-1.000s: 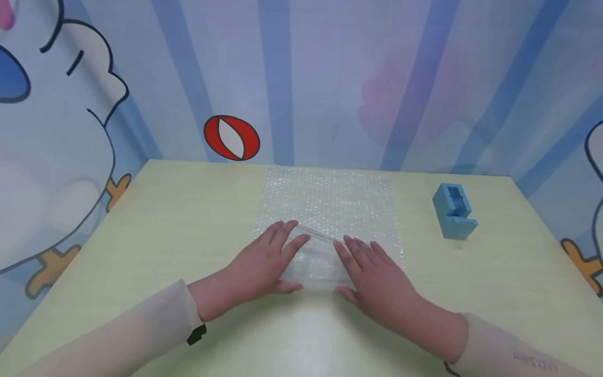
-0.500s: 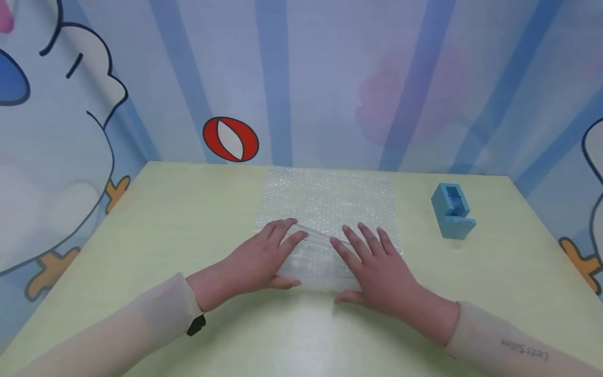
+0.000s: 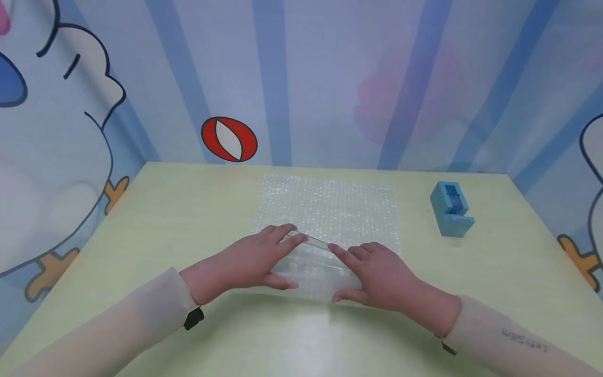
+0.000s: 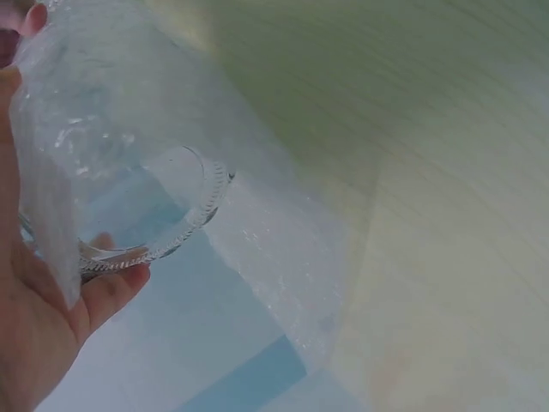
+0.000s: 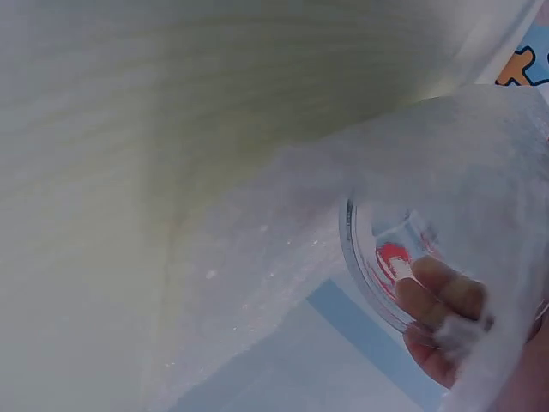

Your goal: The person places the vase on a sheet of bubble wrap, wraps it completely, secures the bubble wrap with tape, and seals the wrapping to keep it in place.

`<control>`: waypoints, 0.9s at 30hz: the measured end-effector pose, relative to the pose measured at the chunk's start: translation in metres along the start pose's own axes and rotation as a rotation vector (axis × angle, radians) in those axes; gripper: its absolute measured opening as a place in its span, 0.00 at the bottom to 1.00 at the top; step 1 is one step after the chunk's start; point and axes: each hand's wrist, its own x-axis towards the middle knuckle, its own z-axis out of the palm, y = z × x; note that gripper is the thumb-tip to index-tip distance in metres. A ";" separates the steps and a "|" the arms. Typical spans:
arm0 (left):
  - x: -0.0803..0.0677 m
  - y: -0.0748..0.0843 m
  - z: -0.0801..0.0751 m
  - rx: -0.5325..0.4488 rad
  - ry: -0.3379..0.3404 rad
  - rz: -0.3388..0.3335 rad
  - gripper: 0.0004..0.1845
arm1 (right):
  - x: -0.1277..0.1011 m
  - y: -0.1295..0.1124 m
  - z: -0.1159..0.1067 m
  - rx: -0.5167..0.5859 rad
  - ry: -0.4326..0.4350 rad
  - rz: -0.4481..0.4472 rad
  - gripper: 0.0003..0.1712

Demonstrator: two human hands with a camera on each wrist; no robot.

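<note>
Glass jar (image 3: 308, 260) in bubble wrap (image 3: 330, 209), unlabelled.

Staged booth, cartoon backdrop (image 3: 70, 131), pale table (image 3: 188, 209)

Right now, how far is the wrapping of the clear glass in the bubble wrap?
Early stage. Done: the clear glass jar lies on its side on the near part of the transparent bubble wrap sheet, whose near edge is folded over it. In hand: the left hand and right hand hold the covered jar. Left: most of the sheet lies flat behind, and the blue tape dispenser stands apart, untouched.
</note>
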 end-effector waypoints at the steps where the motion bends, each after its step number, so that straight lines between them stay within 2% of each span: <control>1: 0.000 0.000 0.000 -0.005 -0.006 -0.002 0.47 | 0.000 0.000 0.001 0.005 0.001 -0.001 0.49; 4: 0.000 0.002 -0.002 0.007 -0.011 -0.010 0.47 | 0.000 0.001 0.002 0.006 0.006 -0.002 0.47; 6: -0.001 0.006 -0.001 0.064 0.016 -0.007 0.46 | 0.001 0.002 0.002 0.012 0.007 0.002 0.47; 8: -0.003 0.012 0.002 0.200 0.074 0.015 0.43 | 0.003 0.003 0.001 0.034 -0.013 0.015 0.47; 13: -0.014 0.037 0.020 0.640 0.315 0.163 0.36 | 0.006 0.006 -0.001 0.102 -0.083 0.050 0.46; 14: -0.014 0.042 0.023 0.696 0.358 0.183 0.36 | 0.006 0.007 0.000 0.107 -0.086 0.051 0.46; 16: -0.014 0.047 0.030 0.763 0.402 0.197 0.36 | 0.006 0.007 0.000 0.110 -0.079 0.047 0.46; 20: -0.009 0.045 0.040 0.803 0.431 0.168 0.39 | 0.007 0.006 0.001 0.107 -0.050 0.029 0.45; 24: -0.004 0.039 0.045 0.765 0.385 0.122 0.48 | 0.009 0.007 -0.001 0.129 -0.078 0.036 0.45; 27: 0.001 0.035 0.043 0.724 0.372 0.073 0.54 | 0.013 0.011 -0.003 0.173 -0.129 0.072 0.45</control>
